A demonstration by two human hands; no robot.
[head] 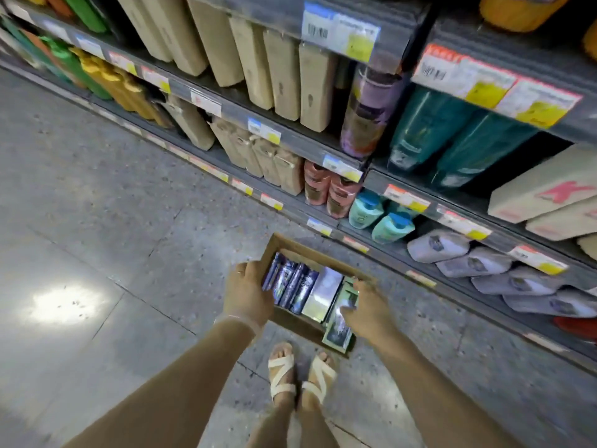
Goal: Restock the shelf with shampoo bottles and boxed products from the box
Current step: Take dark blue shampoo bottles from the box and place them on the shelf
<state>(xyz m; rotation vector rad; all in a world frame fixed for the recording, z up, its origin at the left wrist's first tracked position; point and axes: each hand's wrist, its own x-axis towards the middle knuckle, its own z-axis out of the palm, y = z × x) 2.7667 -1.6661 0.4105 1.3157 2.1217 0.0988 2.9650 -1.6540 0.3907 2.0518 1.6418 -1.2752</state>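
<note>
You held the cardboard box low over the floor in front of the shelf, with your left hand curled over its left edge and your right hand gripping its right side, fingers on a boxed product. The dark shampoo bottles and the boxed goods lay packed side by side inside. The step appeared to be positioning the box; the next move would probably require setting it down and freeing one hand to lift out a bottle.
</note>
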